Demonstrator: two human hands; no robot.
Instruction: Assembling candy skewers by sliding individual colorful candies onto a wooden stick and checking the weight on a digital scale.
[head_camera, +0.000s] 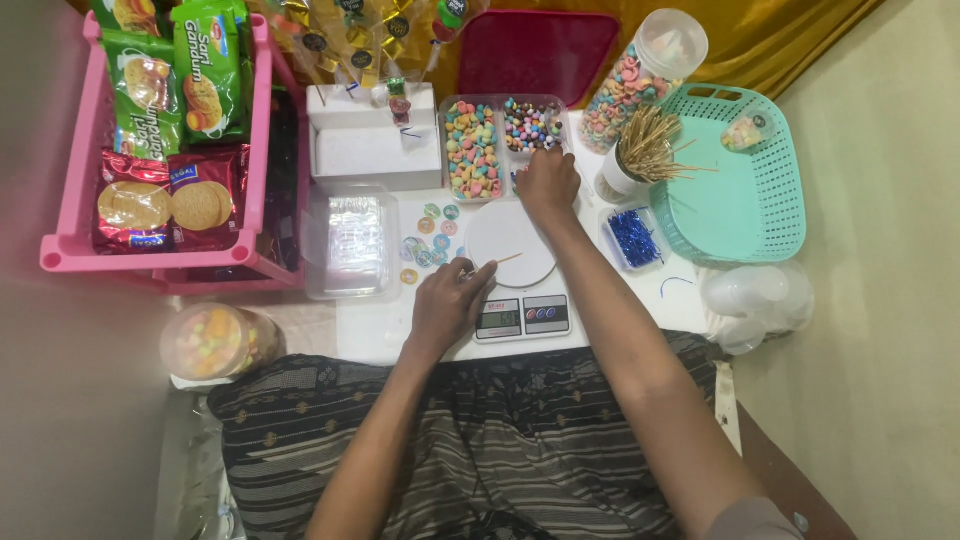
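Left hand (447, 300) pinches wooden skewer (497, 261) over scale (515, 275); right hand (547, 183) fingers in candy tray (532, 125).

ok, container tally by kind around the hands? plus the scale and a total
Clear candy trays: 2
Tall candy jars: 2
Baskets, pink and teal: 2
Skewer cup: 1
Kitchen scale: 1
Total: 8
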